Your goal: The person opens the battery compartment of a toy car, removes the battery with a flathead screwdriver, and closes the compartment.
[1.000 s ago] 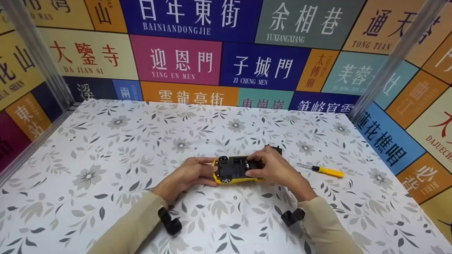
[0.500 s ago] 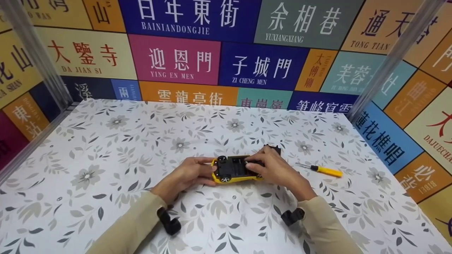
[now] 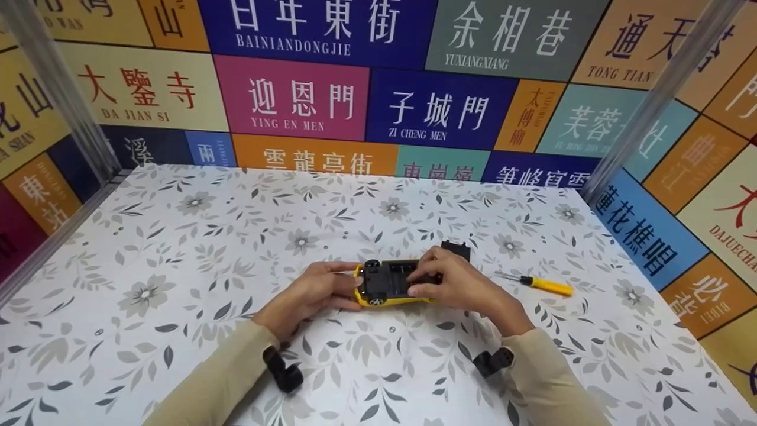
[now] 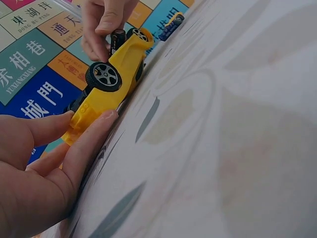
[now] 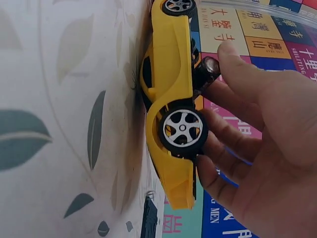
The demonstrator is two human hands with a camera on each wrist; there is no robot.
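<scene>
A yellow toy car (image 3: 397, 300) lies upside down on the patterned tabletop, its black underside up with an open recessed compartment (image 3: 402, 279). My left hand (image 3: 322, 287) grips one end of the car between thumb and fingers. Over the other end is my right hand (image 3: 458, 283), its thumb and index finger pinching a dark battery (image 5: 207, 69) with a shiny end. In the right wrist view the battery sticks up at a tilt from the underside. The other fingers of that hand touch the car by a wheel (image 5: 182, 128).
Behind my right hand lies a flat black plastic piece (image 3: 456, 251). A screwdriver (image 3: 549, 286) with a yellow handle rests to the right, its shaft towards the car. Walls with coloured sign panels (image 3: 293, 97) stand behind the floral tabletop (image 3: 248, 231).
My right hand's fingers have shifted slightly at the compartment, and the wrist has moved a little to the right. The left hand and the car stay almost where they were.
</scene>
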